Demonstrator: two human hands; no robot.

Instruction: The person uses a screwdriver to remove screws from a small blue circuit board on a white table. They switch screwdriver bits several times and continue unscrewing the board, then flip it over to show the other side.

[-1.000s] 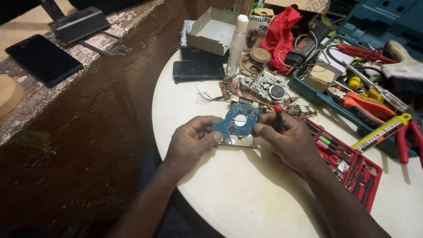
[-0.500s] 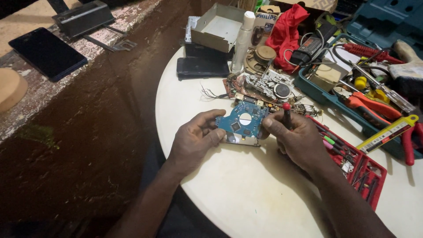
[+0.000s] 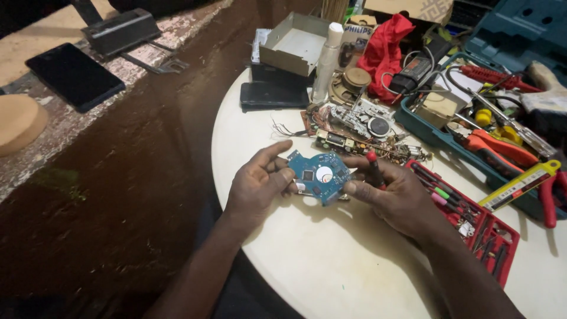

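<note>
Both hands are up over the round white surface (image 3: 331,266), the left hand (image 3: 257,183) with its fingers closed on one edge of the blue circuit board (image 3: 319,176), and the right hand (image 3: 396,198) pinching the opposite edge while its fingers also wrap a red-tipped screwdriver (image 3: 374,168). It looks like the board is being lifted off for inspection, so the next move calls for a steady two-handed grip. Beyond the fingers lie loose electronic parts (image 3: 360,127), with the red bit case (image 3: 472,221) to their right.

A round cream-white table (image 3: 331,277) carries a red screwdriver-bit case (image 3: 472,221), a teal plastic tool tray (image 3: 440,140), bare circuit boards (image 3: 360,121), a black flat device (image 3: 273,95), perhaps a phone, and an open grey cardboard box (image 3: 293,44).
</note>
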